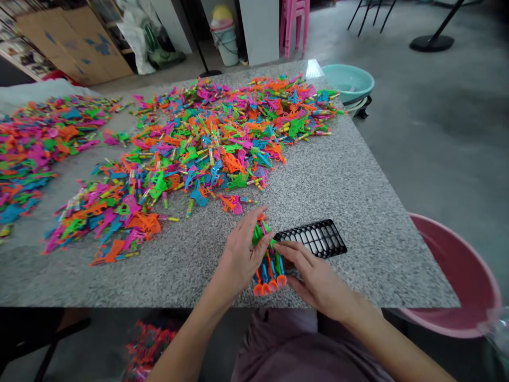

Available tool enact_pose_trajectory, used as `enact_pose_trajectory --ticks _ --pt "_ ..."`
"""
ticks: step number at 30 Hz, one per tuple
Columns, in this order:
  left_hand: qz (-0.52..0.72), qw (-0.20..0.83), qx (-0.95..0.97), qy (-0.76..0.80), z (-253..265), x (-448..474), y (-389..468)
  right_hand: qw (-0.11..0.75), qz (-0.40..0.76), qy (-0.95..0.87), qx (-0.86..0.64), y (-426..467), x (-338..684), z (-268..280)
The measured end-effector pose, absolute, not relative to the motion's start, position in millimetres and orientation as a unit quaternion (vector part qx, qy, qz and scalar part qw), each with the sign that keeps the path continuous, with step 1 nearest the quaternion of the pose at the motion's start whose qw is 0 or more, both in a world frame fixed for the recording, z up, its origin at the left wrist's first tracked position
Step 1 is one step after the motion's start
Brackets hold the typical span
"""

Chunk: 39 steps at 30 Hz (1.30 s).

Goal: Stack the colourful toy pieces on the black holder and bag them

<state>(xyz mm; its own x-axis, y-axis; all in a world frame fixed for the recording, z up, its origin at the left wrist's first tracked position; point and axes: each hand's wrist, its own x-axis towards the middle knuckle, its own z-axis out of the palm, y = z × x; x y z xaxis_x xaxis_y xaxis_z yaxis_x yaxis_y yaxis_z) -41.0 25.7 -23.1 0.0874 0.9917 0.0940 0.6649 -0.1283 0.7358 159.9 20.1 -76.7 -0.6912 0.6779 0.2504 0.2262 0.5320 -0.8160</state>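
Fingers of the left hand (240,257) grasp a row of slim, bright plastic toys with orange cup-shaped ends (269,268) by the near edge of a grey speckled table (382,254); the right hand (316,273) touches its right side, whether gripping cannot be told. Probably light, stiff and slick, the row is best squeezed at mid-length from both sides. Just right lies a black plastic slotted rack (337,237); farther left spreads a multicoloured heap of plastic toys (222,143).

Soft light leaves far-corner glare on the tabletop (326,175); the picture's edges blur.
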Motion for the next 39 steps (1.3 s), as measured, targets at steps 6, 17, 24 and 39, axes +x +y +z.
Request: enact_pose_trajectory --ticks 6,17,24,39 --pt "0.32 0.309 0.656 0.61 -23 -45 23 0.282 0.374 -0.838 -0.278 13 161 -77" --pt "0.36 0.303 0.632 0.616 -24 -44 7 0.264 0.377 -0.838 -0.292 3 166 -86" --pt "0.288 0.107 0.817 0.488 -18 -48 -35 0.322 0.334 -0.827 -0.319 65 166 -70" --pt "0.268 0.124 0.828 0.477 -19 -49 -33 0.159 0.119 -0.864 -0.462 162 150 -91"
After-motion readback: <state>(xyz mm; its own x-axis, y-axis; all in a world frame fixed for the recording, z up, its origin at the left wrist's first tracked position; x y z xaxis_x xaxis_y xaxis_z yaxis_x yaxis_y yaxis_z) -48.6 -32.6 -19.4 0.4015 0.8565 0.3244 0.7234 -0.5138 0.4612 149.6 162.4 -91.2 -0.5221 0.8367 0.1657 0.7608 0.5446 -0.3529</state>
